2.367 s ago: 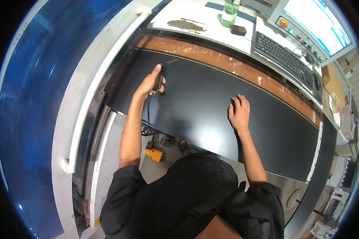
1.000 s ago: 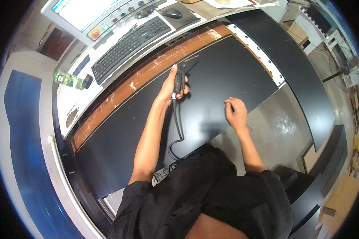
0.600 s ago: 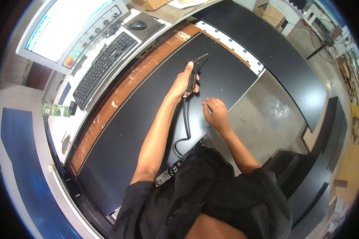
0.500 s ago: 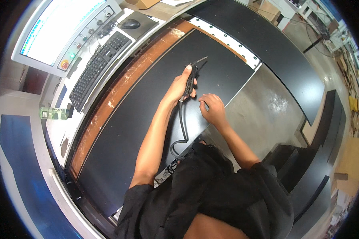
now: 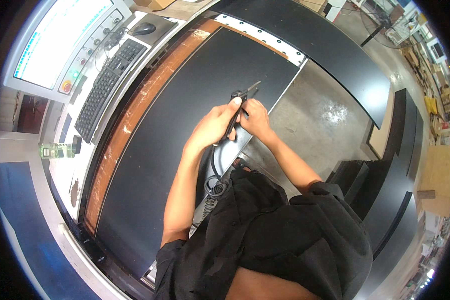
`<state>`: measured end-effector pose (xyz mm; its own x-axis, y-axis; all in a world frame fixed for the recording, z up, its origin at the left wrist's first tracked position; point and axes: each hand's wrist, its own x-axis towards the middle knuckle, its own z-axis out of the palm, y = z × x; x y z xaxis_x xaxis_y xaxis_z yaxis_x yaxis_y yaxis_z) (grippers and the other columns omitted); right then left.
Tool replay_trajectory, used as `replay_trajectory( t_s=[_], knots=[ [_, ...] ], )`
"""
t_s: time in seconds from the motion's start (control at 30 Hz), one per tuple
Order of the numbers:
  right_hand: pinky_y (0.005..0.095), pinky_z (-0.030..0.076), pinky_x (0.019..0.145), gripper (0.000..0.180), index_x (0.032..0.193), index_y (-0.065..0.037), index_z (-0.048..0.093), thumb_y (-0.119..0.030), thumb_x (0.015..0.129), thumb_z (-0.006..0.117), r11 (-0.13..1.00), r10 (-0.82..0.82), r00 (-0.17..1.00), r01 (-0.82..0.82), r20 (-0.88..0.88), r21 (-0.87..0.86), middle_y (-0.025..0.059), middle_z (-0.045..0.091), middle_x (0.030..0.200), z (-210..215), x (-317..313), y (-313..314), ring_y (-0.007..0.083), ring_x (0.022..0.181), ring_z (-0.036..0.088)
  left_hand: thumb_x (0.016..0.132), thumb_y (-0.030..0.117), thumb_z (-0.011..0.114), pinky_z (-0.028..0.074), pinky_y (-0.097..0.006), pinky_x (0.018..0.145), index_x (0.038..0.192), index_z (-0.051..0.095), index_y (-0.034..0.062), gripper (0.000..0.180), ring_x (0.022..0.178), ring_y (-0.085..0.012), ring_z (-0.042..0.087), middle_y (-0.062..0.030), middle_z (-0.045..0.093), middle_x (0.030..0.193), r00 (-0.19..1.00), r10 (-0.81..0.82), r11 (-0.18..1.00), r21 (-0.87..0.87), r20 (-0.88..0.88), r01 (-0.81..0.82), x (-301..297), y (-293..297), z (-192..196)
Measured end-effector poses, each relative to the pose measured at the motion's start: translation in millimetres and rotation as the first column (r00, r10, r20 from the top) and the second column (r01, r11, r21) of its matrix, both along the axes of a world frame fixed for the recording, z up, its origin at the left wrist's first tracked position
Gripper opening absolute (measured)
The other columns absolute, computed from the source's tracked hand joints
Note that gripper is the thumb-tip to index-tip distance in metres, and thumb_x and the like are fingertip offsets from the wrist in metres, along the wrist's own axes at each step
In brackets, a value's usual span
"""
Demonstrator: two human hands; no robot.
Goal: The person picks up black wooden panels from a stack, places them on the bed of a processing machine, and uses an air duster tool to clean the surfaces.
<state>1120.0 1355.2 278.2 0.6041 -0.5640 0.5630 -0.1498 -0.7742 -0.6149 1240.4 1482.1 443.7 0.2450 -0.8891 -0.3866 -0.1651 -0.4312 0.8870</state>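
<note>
My left hand (image 5: 211,126) is wrapped round a black air blow gun (image 5: 234,121), thumb on its top. The gun's thin metal nozzle points up and to the right over a large black panel (image 5: 150,160). From its lower end, a black coiled hose (image 5: 216,186) hangs toward my clothing. My right hand (image 5: 255,119) is close against the gun's right side, its fingers curled. Whether those fingers grip part of the gun or something small is hidden.
Left of the panel are a keyboard (image 5: 110,85), a mouse (image 5: 144,28), a monitor with control buttons (image 5: 60,45) and a green bottle (image 5: 60,150). Another black panel (image 5: 305,45) lies at the far side. Dark boards (image 5: 385,205) are stacked at right.
My right hand has moved up and left to meet the air blow gun. My left hand has brought the gun slightly nearer. The whole view has shifted.
</note>
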Motion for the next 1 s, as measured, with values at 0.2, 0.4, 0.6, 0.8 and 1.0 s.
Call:
replay_trajectory(
  t_s=[0.2, 0.4, 0.6, 0.8, 1.0],
  knots=[
    [0.0456, 0.048, 0.095, 0.008, 0.089, -0.006, 0.070, -0.005, 0.083, 0.065, 0.974, -0.222, 0.973, 0.224, 0.064, -0.031, 0.0100, 0.072, 0.097, -5, 3, 1, 0.0315, 0.098, 0.067, 0.107, 0.065, 0.036, 0.040, -0.029, 0.057, 0.088, 0.064, 0.0065, 0.067, 0.054, -0.0118, 0.054, -0.0046, 0.061, 0.056, 0.996, 0.008, 0.992, 0.125, 0.086, -0.018, -4, 44, -1],
    [0.0440, 0.046, 0.099, 0.017, 0.094, -0.009, 0.074, -0.003, 0.084, 0.062, 0.963, -0.271, 0.957, 0.268, 0.101, 0.039, 0.0081, 0.074, 0.103, -17, 1, -1, 0.0296, 0.105, 0.067, 0.107, 0.066, 0.034, 0.043, -0.030, 0.058, 0.090, 0.064, 0.0055, 0.069, 0.055, -0.0124, 0.057, -0.0046, 0.062, 0.057, 0.993, 0.116, 0.989, 0.091, 0.006, -0.116, -6, 119, -20],
    [0.0420, 0.046, 0.097, 0.017, 0.089, -0.011, 0.075, -0.003, 0.085, 0.061, 0.970, -0.242, 0.968, 0.242, 0.061, 0.001, 0.0053, 0.075, 0.100, -19, 0, -1, 0.0279, 0.104, 0.066, 0.108, 0.061, 0.039, 0.046, -0.031, 0.063, 0.094, 0.067, 0.0039, 0.065, 0.062, -0.0133, 0.062, -0.0056, 0.066, 0.061, 0.977, 0.104, 0.990, 0.113, -0.184, -0.084, -35, 210, -42],
    [0.0407, 0.047, 0.095, 0.016, 0.086, -0.012, 0.076, -0.005, 0.085, 0.061, 0.967, -0.248, 0.967, 0.251, 0.062, -0.044, 0.0038, 0.075, 0.096, -17, 2, 0, 0.0258, 0.101, 0.067, 0.108, 0.058, 0.043, 0.050, -0.030, 0.063, 0.099, 0.069, 0.0027, 0.062, 0.063, -0.0125, 0.063, -0.0041, 0.067, 0.067, 0.930, 0.241, 0.964, 0.180, -0.277, -0.196, -62, 315, -41],
    [0.0397, 0.047, 0.095, 0.015, 0.086, -0.013, 0.077, -0.007, 0.085, 0.063, 0.958, -0.280, 0.959, 0.282, 0.038, -0.054, 0.0028, 0.076, 0.095, -20, 5, 2, 0.0251, 0.100, 0.067, 0.108, 0.055, 0.044, 0.049, -0.029, 0.063, 0.101, 0.067, 0.0021, 0.059, 0.062, -0.0126, 0.062, -0.0036, 0.066, 0.065, 0.799, 0.588, 0.805, 0.182, -0.127, -0.564, -79, 380, -33]
  ],
)
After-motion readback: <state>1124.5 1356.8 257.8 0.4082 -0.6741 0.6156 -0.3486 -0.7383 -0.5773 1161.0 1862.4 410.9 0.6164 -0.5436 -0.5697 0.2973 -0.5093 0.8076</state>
